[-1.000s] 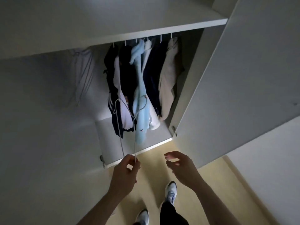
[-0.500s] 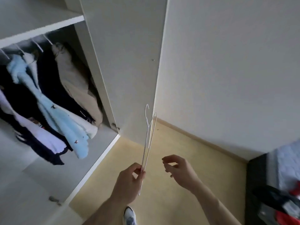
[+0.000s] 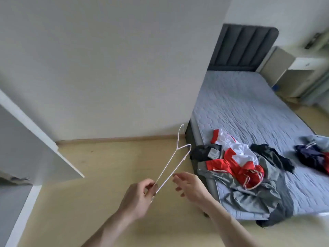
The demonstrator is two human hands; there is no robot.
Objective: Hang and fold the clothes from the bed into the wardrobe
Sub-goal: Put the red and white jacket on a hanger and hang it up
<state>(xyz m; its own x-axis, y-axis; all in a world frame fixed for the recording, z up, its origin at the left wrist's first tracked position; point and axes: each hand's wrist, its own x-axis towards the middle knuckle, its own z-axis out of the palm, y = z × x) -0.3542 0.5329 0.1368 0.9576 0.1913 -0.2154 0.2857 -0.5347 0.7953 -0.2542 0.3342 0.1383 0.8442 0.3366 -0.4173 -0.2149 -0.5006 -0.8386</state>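
Bedrm: hanger [image 3: 175, 158] in L hand [image 3: 138, 196] (pinched)

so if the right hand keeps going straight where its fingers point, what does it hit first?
Likely the white wire hanger held by the left hand; the right hand points left toward it. Depth is unclear, so it might pass beside it.

Home bedroom: bed [image 3: 249, 107], strewn clothes [image 3: 236, 163], wardrobe door [image 3: 35, 139]
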